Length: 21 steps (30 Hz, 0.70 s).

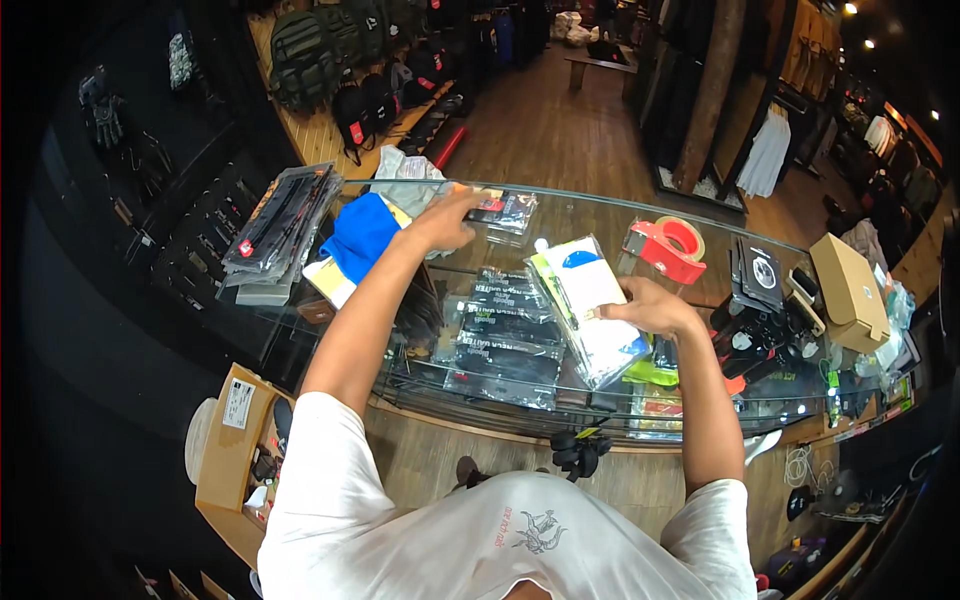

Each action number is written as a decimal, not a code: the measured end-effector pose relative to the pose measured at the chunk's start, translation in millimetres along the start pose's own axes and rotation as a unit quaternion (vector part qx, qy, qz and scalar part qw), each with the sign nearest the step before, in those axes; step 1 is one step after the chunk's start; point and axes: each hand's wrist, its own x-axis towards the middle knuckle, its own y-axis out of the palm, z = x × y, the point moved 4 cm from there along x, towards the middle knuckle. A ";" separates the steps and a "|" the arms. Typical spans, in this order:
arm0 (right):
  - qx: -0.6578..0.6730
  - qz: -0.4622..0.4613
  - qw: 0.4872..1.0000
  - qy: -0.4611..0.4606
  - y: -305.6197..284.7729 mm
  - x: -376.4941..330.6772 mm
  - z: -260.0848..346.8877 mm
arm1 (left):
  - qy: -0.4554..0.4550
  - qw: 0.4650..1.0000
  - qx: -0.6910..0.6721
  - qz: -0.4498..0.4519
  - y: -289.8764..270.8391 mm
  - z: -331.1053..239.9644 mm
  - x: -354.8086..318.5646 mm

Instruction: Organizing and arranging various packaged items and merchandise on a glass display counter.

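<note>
Over the glass counter (590, 203), my right hand (655, 306) grips a clear plastic packet (598, 308), its thumb lying across the white front with blue print. Its other fingers are partly hidden at the packet's edge. My left hand (445, 222) is stretched toward the counter's far edge, fingers apart. By its fingertips lies a small dark packet (507, 212); I cannot tell whether they touch. A bright blue cloth (362, 238) rests beside my left forearm. Several dark packets (505, 345) lie in a row between my arms, seen through or on the glass.
At the left end stands a pile of flat packets (280, 225). A red tape dispenser (668, 247) sits right of my right hand, with a cardboard box (850, 292) farther right. Another open carton (232, 440) is at lower left. Backpacks (310, 60) line the far wall.
</note>
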 end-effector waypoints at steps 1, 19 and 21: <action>0.001 -0.004 1.000 0.000 0.2 -2.6 1.3 | 0.016 0.997 0.073 -0.029 9.5 -0.7 -4.1; 0.157 -0.203 0.966 -0.018 20.0 -22.0 0.9 | -0.029 0.873 -0.465 -0.142 -35.1 -26.3 -63.0; 0.177 -0.213 0.961 -0.018 28.3 -22.4 3.3 | -0.135 0.774 -0.616 -0.055 -24.3 -36.7 -77.7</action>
